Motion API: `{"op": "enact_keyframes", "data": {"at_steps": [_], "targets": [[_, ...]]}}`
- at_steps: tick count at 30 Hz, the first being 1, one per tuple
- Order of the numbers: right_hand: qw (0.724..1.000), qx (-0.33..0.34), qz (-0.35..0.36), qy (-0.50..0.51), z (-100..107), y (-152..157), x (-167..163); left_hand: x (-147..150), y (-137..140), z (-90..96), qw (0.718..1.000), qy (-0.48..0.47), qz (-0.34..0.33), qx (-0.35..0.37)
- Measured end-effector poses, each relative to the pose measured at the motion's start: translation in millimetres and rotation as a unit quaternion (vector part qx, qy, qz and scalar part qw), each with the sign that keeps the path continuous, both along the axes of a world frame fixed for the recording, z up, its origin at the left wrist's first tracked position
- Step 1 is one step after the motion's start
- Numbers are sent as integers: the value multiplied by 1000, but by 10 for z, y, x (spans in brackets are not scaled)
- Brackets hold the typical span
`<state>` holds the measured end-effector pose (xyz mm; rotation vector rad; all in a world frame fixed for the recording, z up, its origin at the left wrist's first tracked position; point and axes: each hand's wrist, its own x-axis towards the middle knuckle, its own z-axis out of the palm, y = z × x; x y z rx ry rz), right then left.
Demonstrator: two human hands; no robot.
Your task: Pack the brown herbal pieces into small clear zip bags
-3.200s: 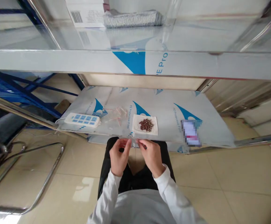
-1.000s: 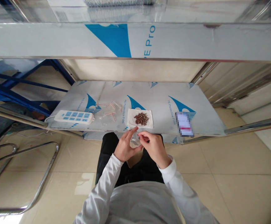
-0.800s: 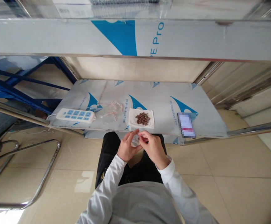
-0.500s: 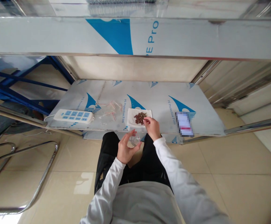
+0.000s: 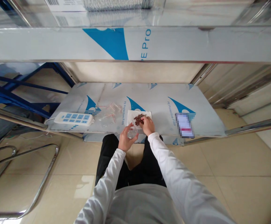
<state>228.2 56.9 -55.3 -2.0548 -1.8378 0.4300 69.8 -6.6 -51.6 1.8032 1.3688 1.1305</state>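
- Since the earlier frame, my left hand [image 5: 125,141] has brought the small, clear plastic bag [image 5: 132,133] up beside the square white paper sheet [image 5: 130,114].
- Left thumb and fingers curve widely apart, holding that bag between them.
- My right hand [image 5: 149,125] is nearer, fingertips drawn together at the heap of small brown cylindrical pieces [image 5: 138,119]; whether they pinch one, I can't tell.
- The heap lies on the sheet, just beyond the bag, long axes pointing every way.

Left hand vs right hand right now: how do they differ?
The left hand spreads fingers and thumb around a clear bag; the right hand has its fingers bunched.
The left hand is at the shelf's front edge; the right hand reaches to the brown pieces.
Both hands are bare, with light sleeves.
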Motion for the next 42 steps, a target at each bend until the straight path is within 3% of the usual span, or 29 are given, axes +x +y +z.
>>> {"op": "enact_keyframes", "data": {"at_steps": [12, 18, 23, 26, 29, 34, 38, 42], "targets": [[999, 15, 13, 26, -37, 120, -39, 31, 131, -136, 999, 34, -19, 21], [992, 73, 33, 102, 261, -150, 9, 4, 186, -139, 999, 32, -22, 35], [956, 140, 132, 223, 545, -553, 26, 62, 210, -90, 997, 7, -39, 59], [951, 131, 169, 225, 582, -592, 17, 146, 222, -61, 996, -8, -54, 74], [949, 142, 153, 235, 541, -526, 81, 188, 240, -47, 995, -8, -53, 83], [980, 136, 28, 140, 296, -332, 309, 144, 225, -63, 997, 7, -24, 77], [992, 88, 33, 89, 27, -206, 305, 111, 156, -90, 998, 9, -16, 66], [997, 52, 37, 52, -102, -176, 169, 93, 118, -116, 998, 18, -22, 59]]}}
